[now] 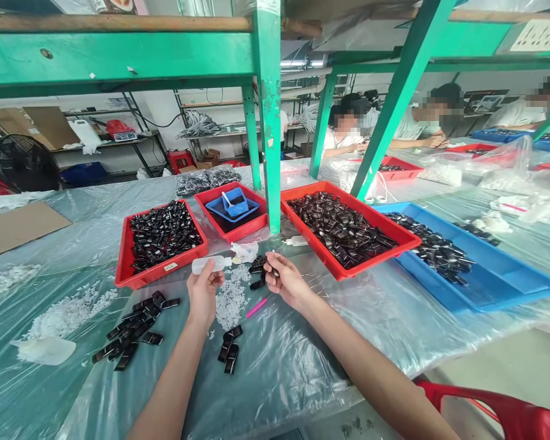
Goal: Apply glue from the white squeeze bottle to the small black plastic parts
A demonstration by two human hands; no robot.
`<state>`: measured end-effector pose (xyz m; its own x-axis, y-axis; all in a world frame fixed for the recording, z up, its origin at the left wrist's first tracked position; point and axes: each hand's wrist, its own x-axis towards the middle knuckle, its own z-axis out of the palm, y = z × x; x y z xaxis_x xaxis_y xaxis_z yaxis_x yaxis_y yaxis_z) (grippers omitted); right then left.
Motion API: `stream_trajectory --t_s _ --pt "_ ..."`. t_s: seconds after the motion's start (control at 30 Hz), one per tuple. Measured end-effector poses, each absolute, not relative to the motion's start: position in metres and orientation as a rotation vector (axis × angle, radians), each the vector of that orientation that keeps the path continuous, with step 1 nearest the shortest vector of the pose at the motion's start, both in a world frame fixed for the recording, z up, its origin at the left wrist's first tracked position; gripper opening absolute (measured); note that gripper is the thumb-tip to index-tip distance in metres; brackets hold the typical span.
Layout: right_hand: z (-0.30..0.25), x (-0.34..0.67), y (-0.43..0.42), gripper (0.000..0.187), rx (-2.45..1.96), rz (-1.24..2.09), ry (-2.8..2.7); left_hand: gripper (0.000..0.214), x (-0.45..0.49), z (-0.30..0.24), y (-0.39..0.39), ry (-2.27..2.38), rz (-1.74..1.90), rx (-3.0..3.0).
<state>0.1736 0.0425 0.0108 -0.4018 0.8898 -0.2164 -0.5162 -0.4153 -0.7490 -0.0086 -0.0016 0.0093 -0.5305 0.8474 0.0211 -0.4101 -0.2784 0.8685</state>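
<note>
My left hand (203,289) is closed around a small translucent squeeze bottle (208,264), which lies nearly level with its tip to the right. The fingers of my right hand (284,278) pinch a small dark part, mostly hidden by them. Just left of that hand, several black plastic pieces (257,265) lie on the table. Between my hands spreads a pile of small white bits (231,296), with a pink pen-like tool (256,307) beside it. Nearer to me are a few more black pieces (230,349), and a larger group (132,327) lies left of my left forearm.
Red trays of black pieces (201,250) (341,272) stand beyond my hands, with a red tray holding blue trays (238,231) between them. A blue tray (486,293) is at right. A green post (271,134) rises ahead. Several people sit across the table. A red chair (499,406) stands lower right.
</note>
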Motion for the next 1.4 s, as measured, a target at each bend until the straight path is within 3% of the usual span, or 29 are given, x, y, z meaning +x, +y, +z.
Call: stream_trajectory --t_s 0.27,0.43,0.53,0.63,0.73,0.9,1.1,1.4 --pt "0.008 0.175 0.04 0.059 -0.728 2.013 -0.807 0.032 -0.01 0.008 -0.002 1.098 1.897 0.643" --pt "0.002 0.174 0.043 0.048 -0.654 1.954 -1.02 0.034 -0.009 0.008 -0.002 1.098 1.909 0.629" --pt "-0.005 0.172 0.046 0.033 -0.747 1.783 -1.329 0.034 -0.008 0.009 -0.002 1.092 1.908 0.626" --pt "-0.008 0.171 0.045 0.02 -0.885 1.336 -1.707 0.033 -0.008 0.009 -0.002 1.097 1.899 0.637" --pt "-0.004 0.172 0.039 0.019 -0.959 0.984 -1.962 0.033 -0.008 0.009 -0.003 1.119 1.885 0.653" --pt "0.01 0.173 0.03 0.03 -1.036 0.905 -2.207 0.034 -0.009 0.008 -0.002 1.117 1.902 0.643" --pt "0.013 0.168 0.022 0.017 -1.049 0.831 -2.359 0.035 -0.01 0.006 -0.001 1.104 1.904 0.655" --pt "0.011 0.165 0.019 0.021 -1.084 0.775 -2.452 0.035 -0.009 0.008 -0.002 1.101 1.902 0.657"
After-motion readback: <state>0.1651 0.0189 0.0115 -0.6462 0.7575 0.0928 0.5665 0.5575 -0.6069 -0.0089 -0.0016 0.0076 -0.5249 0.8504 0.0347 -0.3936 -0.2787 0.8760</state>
